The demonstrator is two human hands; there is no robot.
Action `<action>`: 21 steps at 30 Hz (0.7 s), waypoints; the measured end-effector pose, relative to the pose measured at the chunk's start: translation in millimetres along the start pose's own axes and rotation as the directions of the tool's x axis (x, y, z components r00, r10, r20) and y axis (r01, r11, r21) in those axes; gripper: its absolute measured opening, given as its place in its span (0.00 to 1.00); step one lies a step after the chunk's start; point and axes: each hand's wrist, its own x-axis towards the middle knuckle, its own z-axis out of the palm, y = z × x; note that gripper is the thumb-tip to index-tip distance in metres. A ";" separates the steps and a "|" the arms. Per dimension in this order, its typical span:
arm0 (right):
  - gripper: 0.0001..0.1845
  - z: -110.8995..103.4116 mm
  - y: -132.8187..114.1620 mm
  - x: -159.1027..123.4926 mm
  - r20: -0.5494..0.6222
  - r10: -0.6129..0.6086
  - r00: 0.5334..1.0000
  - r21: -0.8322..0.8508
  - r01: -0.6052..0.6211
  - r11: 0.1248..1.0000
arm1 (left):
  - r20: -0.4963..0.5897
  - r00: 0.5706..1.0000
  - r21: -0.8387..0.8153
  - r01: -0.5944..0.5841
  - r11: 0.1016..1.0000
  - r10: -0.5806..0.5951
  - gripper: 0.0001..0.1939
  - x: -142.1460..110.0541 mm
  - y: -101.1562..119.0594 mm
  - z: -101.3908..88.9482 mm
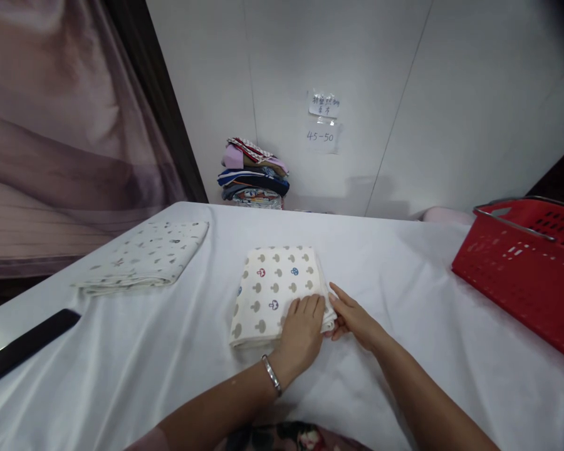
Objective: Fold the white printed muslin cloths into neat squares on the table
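Observation:
A folded white cloth [267, 288] printed with grey mushrooms, plus a few red, blue and purple ones, lies in the middle of the table. My left hand [303, 329], a silver bangle on its wrist, rests flat on the cloth's near right part. At the cloth's right edge, my right hand [352, 316] pinches the folded layers, thumb on top and fingers curled at the side and underneath. Some of its fingertips are hidden by the cloth. To the left lies a second folded white cloth [145, 257] with small grey prints, apart from both hands.
A red plastic basket [521, 269] with a metal handle stands at the right. White fabric [395, 282] covers the table. A dark flat bar [28, 347] lies at the left edge. Folded clothes [254, 175] are stacked by the wall, and a pink curtain [51, 125] hangs at left.

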 end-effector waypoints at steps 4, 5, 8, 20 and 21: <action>0.44 1.9 -2.0 -1.1 -0.005 -0.013 1.000 -0.032 0.013 0.999 | 0.007 1.000 0.023 0.000 1.000 0.000 0.23 4.4 -0.5 3.1; 0.44 2.3 -2.5 -1.3 -0.007 -0.019 1.000 -0.034 0.018 0.999 | 0.008 1.000 0.024 -0.003 1.000 0.003 0.22 4.9 -1.2 3.4; 0.44 3.0 -4.1 -2.3 -0.002 -0.023 1.000 -0.033 0.023 0.999 | 0.014 1.000 0.013 -0.016 1.000 0.016 0.22 5.8 -3.7 2.6; 0.41 2.2 -5.5 -4.3 0.041 -0.086 0.995 -0.003 0.087 0.996 | 0.041 0.998 -0.098 0.051 0.994 -0.047 0.26 5.5 -9.5 -14.9; 0.40 2.1 -5.5 -4.2 0.045 -0.098 0.994 0.013 0.098 0.995 | 0.041 0.998 -0.107 0.058 0.993 -0.054 0.27 6.0 -11.0 -18.0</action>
